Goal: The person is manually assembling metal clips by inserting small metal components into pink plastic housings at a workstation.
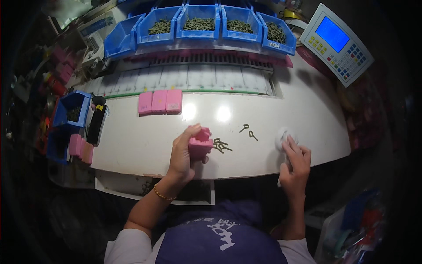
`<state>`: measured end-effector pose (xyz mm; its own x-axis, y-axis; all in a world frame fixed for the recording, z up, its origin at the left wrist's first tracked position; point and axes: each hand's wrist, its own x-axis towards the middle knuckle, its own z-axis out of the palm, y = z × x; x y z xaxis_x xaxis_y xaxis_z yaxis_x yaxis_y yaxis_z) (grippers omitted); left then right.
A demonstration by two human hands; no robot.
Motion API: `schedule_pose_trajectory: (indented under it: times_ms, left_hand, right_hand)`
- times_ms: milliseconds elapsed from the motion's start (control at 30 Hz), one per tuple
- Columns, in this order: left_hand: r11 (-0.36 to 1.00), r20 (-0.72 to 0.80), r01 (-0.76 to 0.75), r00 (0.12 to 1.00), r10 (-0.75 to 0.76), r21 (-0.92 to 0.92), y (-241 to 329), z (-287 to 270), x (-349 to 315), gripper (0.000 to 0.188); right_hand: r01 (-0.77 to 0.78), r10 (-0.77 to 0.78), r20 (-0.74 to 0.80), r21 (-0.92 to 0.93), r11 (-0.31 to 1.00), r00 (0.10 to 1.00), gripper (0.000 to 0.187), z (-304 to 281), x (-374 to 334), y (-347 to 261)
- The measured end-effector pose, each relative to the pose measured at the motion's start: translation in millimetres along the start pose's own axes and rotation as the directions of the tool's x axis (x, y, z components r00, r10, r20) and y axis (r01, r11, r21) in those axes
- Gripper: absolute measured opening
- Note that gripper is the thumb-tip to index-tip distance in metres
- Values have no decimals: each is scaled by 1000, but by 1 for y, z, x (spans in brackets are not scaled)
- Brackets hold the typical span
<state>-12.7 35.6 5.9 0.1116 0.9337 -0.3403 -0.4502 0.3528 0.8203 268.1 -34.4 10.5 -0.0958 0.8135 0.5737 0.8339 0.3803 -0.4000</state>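
My left hand (180,153) is wrapped round a pink block (200,148) with a notched, hollowed upper end, which looks like a rubber mould. Just right of it, several small dark green pieces (221,145), each a loop with a thin tail, lie in a cluster on the white table. Two more such pieces (251,134) lie apart, farther to the right. Near the table's right front, my right hand (296,166) closes on a soft-looking white round thing (283,137), blurred and partly covered by the fingers; its exact kind cannot be made out.
Three pink blocks (160,101) stand in a row at the back left. Blue bins (198,35) of green pieces line the far shelf. A keypad device with a blue screen (337,42) stands at the right. An open drawer (206,199) sits under the front edge.
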Motion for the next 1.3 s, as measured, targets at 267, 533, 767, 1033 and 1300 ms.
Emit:
schedule_pose_trajectory:
  times_ms: [267, 533, 767, 1033, 1300]
  left_hand:
    - [993, 260, -97, 963, 76, 68, -23, 11, -19, 64]
    - [883, 364, -430, 866, 344, 188, -26, 1, -31, 37]
    - [845, 386, -504, 825, 411, 177, -28, -5, -36, 25]
    - [906, 389, -386, 872, 298, 171, -25, -6, -39, 25]
    - [893, 389, -374, 884, 260, 252, -24, -2, -41, 27]
  right_hand:
    - [-228, 74, 281, 568, 791, 957, 47, 51, 28, -68]
    - [-339, 129, 329, 733, 590, 936, 25, 64, 28, -66]
    - [-204, 64, 212, 752, 627, 975, 20, 62, 24, -64]
    - [-268, 68, 277, 792, 549, 959, 22, 61, 18, -59]
    - [-290, 93, 287, 784, 548, 953, 23, 61, 17, -58]
